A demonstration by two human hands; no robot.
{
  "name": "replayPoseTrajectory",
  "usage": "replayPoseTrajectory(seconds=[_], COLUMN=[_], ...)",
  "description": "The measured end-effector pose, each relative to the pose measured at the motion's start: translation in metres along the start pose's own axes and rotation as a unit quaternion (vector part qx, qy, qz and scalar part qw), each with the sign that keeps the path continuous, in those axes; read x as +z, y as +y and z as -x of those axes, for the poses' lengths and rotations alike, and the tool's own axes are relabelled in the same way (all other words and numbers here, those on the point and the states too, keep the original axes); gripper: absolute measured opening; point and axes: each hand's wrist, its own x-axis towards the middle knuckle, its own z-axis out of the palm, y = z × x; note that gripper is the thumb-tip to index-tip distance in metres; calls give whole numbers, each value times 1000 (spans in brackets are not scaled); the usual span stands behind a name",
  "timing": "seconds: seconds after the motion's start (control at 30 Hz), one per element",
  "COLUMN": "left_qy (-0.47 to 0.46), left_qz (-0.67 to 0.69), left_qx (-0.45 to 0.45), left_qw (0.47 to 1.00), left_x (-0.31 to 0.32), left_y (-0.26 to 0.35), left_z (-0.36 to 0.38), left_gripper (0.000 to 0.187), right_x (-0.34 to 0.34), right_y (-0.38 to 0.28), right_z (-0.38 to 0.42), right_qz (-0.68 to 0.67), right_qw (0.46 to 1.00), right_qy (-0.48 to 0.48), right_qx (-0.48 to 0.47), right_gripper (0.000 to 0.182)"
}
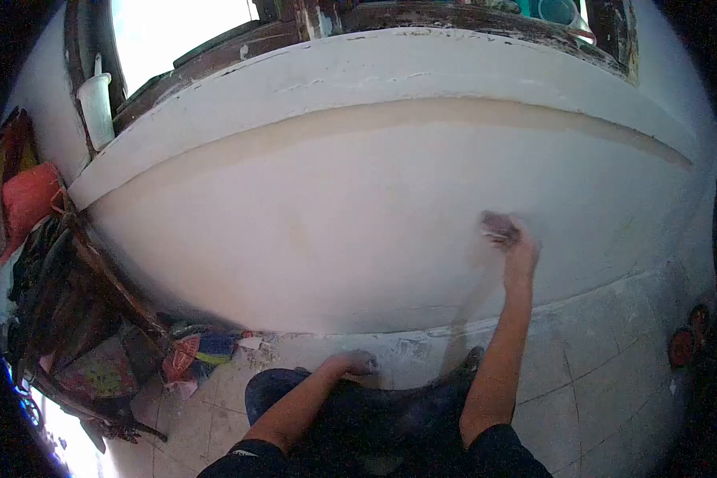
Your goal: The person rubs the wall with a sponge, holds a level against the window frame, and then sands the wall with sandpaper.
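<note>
My right hand (521, 239) is raised to the white wall (358, 215) under the window. Its fingers are closed on a brown piece of sandpaper (499, 228), which lies against the wall right of the middle. The sandpaper has a pale edge, and a faint shadow of the arm falls below it. Low in front of me, my left hand (354, 364) rests by my knee near the foot of the wall; its fingers are dark and blurred, so I cannot tell how they are held.
Above the wall panel runs a white ledge (358, 70) below a worn wooden window frame (239, 49). A white container (96, 110) stands at its left end. A dark wooden chair (80, 319) piled with cloths and a red bag (32, 195) is at left. Pale tiles (589, 390) cover the floor.
</note>
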Motion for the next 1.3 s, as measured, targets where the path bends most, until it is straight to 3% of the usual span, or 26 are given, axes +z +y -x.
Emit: replayPoseTrajectory(seconds=[0.07, 0.17, 0.3, 0.37, 0.47, 0.53, 0.6, 0.7, 0.77, 0.8, 0.83, 0.93, 1.03, 1.1, 1.17, 1.3], left_qy=[19, -5, -70, 13, -15, -4, 11, 2, 8, 6, -30, -76, -61, -37, -92, -122], left_qz=[-29, -20, 69, 7, 40, 19, -5, 34, 6, 8, -17, -41, -35, -27, -64, 23], left_qx=[-35, 2, -44, -40, -77, -41, 0, -66, -39, -38, -22, 1, -3, -16, -109, -21], left_qw=[999, 1000, 994, 999, 996, 999, 1000, 997, 999, 999, 999, 996, 998, 999, 988, 992], left_x=[-27, -4, -62, -59, -40, -19, -24, -39, -39, -31, -22, -20, -28, -41, -62, -36], left_y=[39, -3, 80, 81, 53, 23, 24, 56, 52, 42, 24, 19, 35, 57, 85, 37], left_z=[32, -3, 71, 72, 48, 32, 34, 49, 44, 33, 16, 15, 31, 43, 55, 38], left_gripper=[48, 48, 48, 50, 53, 50, 49, 56, 50, 50, 45, 36, 32, 32, 34, 34], right_x=[-28, 4, 63, 107, 126, 126, 122, 83, 51, 33, 16, -24, 5, 46, 89, 120], right_y=[-1, -4, 43, 65, 121, 133, 95, 56, 22, 12, 5, 2, 21, 32, 44, 106], right_z=[-12, 5, 23, 54, 70, 65, 61, 37, 19, 14, 9, -11, 2, 21, 44, 60], right_qz=[3, 49, 177, 187, 175, 184, 156, 112, 1, -2, -6, -69, 27, -9, 23, 86], right_qw=[1000, 999, 969, 950, 931, 916, 937, 981, 981, 993, 998, 997, 994, 995, 988, 971], right_qy=[7, -12, -164, -240, -300, -350, -308, -150, -190, -121, -52, 2, -88, -100, -136, -211], right_qx=[-24, -7, 52, 74, 112, 66, 61, 54, 49, 13, -23, -24, -66, 22, 74, 80], right_gripper=[30, 32, 38, 38, 38, 39, 33, 26, 33, 32, 31, 32, 37, 32, 33, 32])
